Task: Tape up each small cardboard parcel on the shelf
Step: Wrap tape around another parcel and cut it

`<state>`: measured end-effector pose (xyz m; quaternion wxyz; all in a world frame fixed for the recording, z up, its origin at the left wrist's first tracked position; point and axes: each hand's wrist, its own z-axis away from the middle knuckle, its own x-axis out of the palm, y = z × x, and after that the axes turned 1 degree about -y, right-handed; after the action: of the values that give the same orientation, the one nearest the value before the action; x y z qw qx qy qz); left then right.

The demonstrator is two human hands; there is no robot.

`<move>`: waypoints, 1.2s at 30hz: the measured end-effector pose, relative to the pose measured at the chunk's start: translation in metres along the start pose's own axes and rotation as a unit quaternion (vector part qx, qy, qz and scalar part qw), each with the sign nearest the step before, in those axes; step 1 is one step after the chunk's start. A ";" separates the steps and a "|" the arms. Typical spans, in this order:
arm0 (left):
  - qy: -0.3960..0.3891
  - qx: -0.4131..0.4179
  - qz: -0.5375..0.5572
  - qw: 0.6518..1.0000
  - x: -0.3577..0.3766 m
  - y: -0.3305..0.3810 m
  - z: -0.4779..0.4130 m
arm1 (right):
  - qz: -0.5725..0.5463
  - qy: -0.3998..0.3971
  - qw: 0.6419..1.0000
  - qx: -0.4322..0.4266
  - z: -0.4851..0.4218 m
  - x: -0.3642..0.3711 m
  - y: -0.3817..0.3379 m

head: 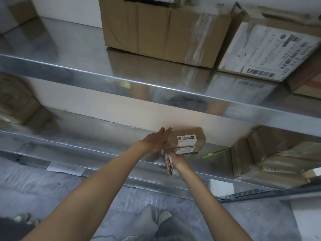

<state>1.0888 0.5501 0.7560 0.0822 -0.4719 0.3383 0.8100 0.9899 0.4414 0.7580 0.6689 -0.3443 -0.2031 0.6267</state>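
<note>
While both bare arms reached forward from the lower part of the frame, the small cardboard parcel [188, 140] sat on the lower metal shelf [107, 136], just below centre of the frame and close against the pale back wall. It carried a white printed label [186, 138] folded over its front top edge. The left hand [156, 140] lay flat against the parcel's left end, fingers straight and held together, its grip open and closed on nothing. The right hand [175, 158] sat just below the parcel's front face, its grip closed around a white tape dispenser [171, 166] whose body hung down toward the shelf's front rail; the dispenser's upper end met the parcel's lower left front corner, though the exact contact was blurred. A green pen-like object [214, 153] lay on the same shelf just right of the parcel, apart from it. Further right, at the frame's edge, stood a cluster of taped brown boxes [271, 157]. A blurred brown box [15, 100] occupied the far left of that shelf. On the upper shelf [121, 79], a large creased carton [161, 30] stood at top centre, with a labelled box [267, 47] bearing barcodes tilted beside it at upper right. A white paper slip [65, 168] hung on the lower shelf's front rail at left. Grey trouser legs and light shoes [165, 217] showed on the grey floor at the bottom
</note>
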 end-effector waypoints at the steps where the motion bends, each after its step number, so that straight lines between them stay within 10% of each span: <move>1: -0.005 0.001 0.027 1.000 0.002 -0.003 0.000 | -0.013 -0.008 1.000 -0.014 0.004 -0.002 0.003; 15: -0.043 -0.095 0.228 0.968 0.010 -0.006 0.001 | 0.040 0.008 0.994 -0.100 0.047 -0.008 0.020; 30: -0.050 -0.085 0.178 0.979 0.018 -0.008 -0.011 | 0.090 0.052 0.994 0.033 0.022 -0.005 0.042; 36: 0.117 -0.094 0.002 0.989 0.023 -0.008 -0.012 | 0.090 0.047 0.995 0.026 0.016 -0.001 0.040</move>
<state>1.0886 0.5441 0.7300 -0.0047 -0.5685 0.2692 0.7774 0.9509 0.4425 0.7405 0.6273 -0.3723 -0.1235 0.6727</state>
